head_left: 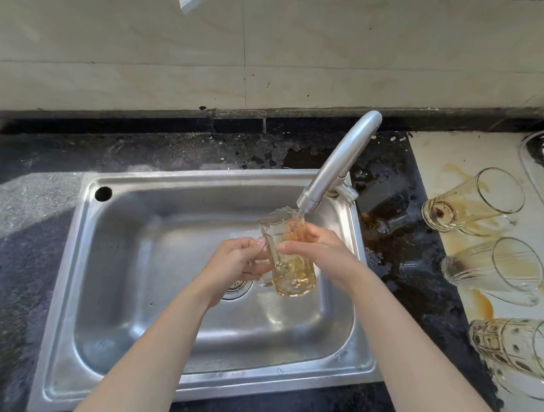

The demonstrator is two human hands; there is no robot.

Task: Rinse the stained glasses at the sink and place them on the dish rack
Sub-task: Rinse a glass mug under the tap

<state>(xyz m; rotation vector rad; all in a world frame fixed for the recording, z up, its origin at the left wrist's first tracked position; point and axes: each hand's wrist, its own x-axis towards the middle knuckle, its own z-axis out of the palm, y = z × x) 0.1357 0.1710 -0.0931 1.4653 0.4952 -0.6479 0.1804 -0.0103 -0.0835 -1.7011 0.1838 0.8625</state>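
We hold the glass [292, 270] mouth up above the sink [72, 258], under the running tap [339, 159]; our left hand [239, 261] and right hand [320, 254] both grasp it. Three more stained glasses [472, 207] lie tipped at right.

The glass [289, 263] between the fingers [293, 247] is clear and ribbed, with amber-yellow water inside, over a silver steel sink [58, 289] and under a matte silver tap [339, 159]. Right of the fingers, a cream surface [449, 158] streaked with brown carries a brown-smeared far glass [475, 204], a brown-smeared middle glass [494, 268] and a diamond-cut tumbler [508, 353]. The counter [27, 224] left of the fingers is speckled black, and the wall tiles [147, 41] beyond them are beige.
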